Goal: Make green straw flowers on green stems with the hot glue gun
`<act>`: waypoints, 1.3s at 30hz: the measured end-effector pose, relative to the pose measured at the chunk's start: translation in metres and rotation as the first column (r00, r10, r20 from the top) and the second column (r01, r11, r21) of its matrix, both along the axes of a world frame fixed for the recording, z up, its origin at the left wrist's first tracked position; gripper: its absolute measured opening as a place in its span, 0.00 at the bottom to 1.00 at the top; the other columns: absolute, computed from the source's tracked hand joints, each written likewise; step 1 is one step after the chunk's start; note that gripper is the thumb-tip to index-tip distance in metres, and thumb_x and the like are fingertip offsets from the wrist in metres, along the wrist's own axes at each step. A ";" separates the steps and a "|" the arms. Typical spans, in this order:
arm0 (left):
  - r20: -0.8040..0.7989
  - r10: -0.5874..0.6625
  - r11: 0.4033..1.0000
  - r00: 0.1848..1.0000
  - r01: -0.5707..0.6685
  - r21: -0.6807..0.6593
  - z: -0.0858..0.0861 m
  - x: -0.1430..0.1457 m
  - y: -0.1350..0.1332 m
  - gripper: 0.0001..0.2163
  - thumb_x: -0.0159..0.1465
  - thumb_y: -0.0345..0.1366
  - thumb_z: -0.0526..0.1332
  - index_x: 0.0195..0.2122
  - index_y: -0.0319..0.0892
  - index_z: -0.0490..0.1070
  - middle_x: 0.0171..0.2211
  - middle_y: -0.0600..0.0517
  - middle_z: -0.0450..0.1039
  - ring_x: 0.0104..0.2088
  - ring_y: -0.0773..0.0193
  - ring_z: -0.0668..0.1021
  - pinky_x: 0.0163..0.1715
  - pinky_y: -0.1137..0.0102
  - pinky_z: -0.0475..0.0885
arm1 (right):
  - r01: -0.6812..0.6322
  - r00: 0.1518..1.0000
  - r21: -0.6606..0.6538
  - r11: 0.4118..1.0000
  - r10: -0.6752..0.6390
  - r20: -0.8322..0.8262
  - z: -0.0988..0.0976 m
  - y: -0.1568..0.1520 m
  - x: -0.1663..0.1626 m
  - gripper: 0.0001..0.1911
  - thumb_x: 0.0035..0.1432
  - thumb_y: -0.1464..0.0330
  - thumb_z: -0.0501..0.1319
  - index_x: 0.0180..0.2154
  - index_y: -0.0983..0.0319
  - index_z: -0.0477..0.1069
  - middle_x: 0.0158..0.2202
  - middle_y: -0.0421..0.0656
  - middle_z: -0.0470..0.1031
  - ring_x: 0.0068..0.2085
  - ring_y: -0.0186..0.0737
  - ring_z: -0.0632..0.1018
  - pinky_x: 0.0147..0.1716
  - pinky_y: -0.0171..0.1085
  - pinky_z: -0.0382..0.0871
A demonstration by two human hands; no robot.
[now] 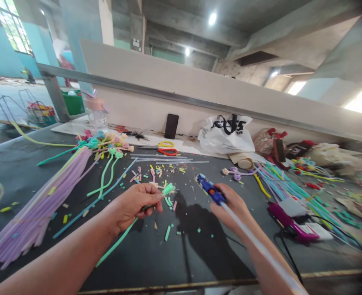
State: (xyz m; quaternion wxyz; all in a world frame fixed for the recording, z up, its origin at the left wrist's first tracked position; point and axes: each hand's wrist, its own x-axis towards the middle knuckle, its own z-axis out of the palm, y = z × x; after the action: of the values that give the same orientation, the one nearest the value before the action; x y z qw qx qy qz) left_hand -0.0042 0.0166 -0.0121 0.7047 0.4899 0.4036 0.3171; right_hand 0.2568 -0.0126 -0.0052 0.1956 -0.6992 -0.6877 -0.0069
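Nearest me, the worker's bare forearms reach in over the front edge of the dark worktop point(132, 268), a long clear glue stick point(261, 248) lying in line with the right one. That stick runs out of the back of a blue glue gun point(210, 189), its nozzle pointing toward the back edge. The right hand point(231, 203) is closed around the gun's grip, though I can't see every fingertip. The left hand point(144, 200) has thumb and fingers pinched together on a green chenille stem point(116, 246), just below its pale green tufted head point(168, 189); the tail slants down toward the front edge. Head and nozzle are apart, over the middle of the worktop. Small cut pieces point(168, 232) litter the surface around both hands.

Toward the left end lies a bundle of lilac stems point(50, 198), coloured heads heaped at its far end. Nearer the back edge I see red-and-yellow-handled scissors point(158, 148), spare glue sticks point(171, 159), a dark phone point(171, 126) propped upright and a white plastic bag point(225, 139). Toward the right end, a magenta device point(288, 221) sits beside more coloured stems point(294, 192).
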 end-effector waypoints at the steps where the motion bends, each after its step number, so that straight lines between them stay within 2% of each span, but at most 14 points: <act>1: -0.010 0.011 1.000 1.000 -0.011 0.025 0.000 0.001 -0.001 0.10 0.54 0.39 0.62 0.25 0.38 0.63 0.20 0.54 0.71 0.15 0.78 0.62 0.14 0.80 0.46 | -0.056 0.996 0.065 0.996 0.060 -0.067 0.003 -0.003 -0.003 0.12 0.48 0.72 0.55 0.39 0.61 0.66 0.36 0.44 0.72 0.36 0.42 0.75 0.35 0.35 0.65; 3: -0.036 0.049 0.996 0.998 -0.046 0.078 0.000 0.002 -0.002 0.10 0.55 0.38 0.62 0.25 0.38 0.63 0.21 0.54 0.72 0.16 0.77 0.63 0.15 0.80 0.49 | -0.209 0.949 0.193 0.959 0.246 -0.198 0.009 -0.012 -0.011 0.07 0.50 0.69 0.56 0.35 0.60 0.66 0.33 0.42 0.72 0.33 0.40 0.74 0.34 0.34 0.66; 5: -0.059 0.084 0.989 0.995 -0.076 0.126 0.001 0.003 -0.002 0.09 0.55 0.38 0.61 0.25 0.38 0.64 0.21 0.54 0.72 0.16 0.77 0.63 0.16 0.80 0.51 | -0.348 0.883 0.231 0.909 0.401 -0.246 0.011 -0.020 -0.020 0.07 0.50 0.70 0.57 0.35 0.60 0.67 0.35 0.42 0.72 0.35 0.39 0.74 0.35 0.33 0.66; 9: -0.079 0.115 0.983 0.990 -0.102 0.152 0.002 0.005 -0.002 0.09 0.55 0.38 0.60 0.24 0.38 0.64 0.20 0.54 0.71 0.15 0.77 0.62 0.15 0.79 0.50 | -0.475 0.838 0.174 0.862 0.504 -0.210 0.011 -0.029 -0.032 0.10 0.46 0.76 0.58 0.34 0.59 0.66 0.33 0.40 0.71 0.33 0.35 0.73 0.34 0.32 0.65; 18: -0.071 0.128 0.975 0.989 -0.112 0.193 -0.002 0.005 -0.001 0.07 0.54 0.35 0.59 0.23 0.38 0.65 0.18 0.55 0.70 0.14 0.77 0.62 0.14 0.80 0.50 | -0.513 0.844 0.178 0.840 0.531 -0.069 0.006 -0.028 -0.034 0.10 0.45 0.75 0.56 0.33 0.60 0.63 0.30 0.41 0.68 0.30 0.37 0.70 0.31 0.34 0.62; 27: -0.081 0.135 0.968 0.987 -0.114 0.225 -0.005 0.005 0.000 0.05 0.54 0.34 0.59 0.25 0.38 0.66 0.18 0.55 0.72 0.15 0.76 0.64 0.15 0.80 0.54 | -0.497 0.864 0.140 0.856 0.503 -0.006 0.005 -0.028 -0.035 0.07 0.44 0.75 0.56 0.29 0.59 0.62 0.27 0.39 0.66 0.27 0.35 0.68 0.27 0.33 0.59; 39: -0.085 0.135 0.968 0.987 -0.113 0.225 -0.002 0.005 -0.002 0.05 0.54 0.33 0.59 0.24 0.39 0.66 0.18 0.55 0.72 0.15 0.76 0.63 0.15 0.79 0.53 | -0.501 0.863 0.185 0.845 0.503 0.042 0.002 -0.029 -0.036 0.02 0.48 0.73 0.55 0.27 0.60 0.62 0.24 0.39 0.64 0.25 0.34 0.66 0.25 0.32 0.57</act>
State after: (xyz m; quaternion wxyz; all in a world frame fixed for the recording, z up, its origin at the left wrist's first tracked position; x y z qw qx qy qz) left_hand 0.0004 0.0145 -0.0139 0.6039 0.5537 0.4307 0.3784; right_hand 0.2209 -0.0413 -0.0032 0.2591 -0.4733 -0.8418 -0.0182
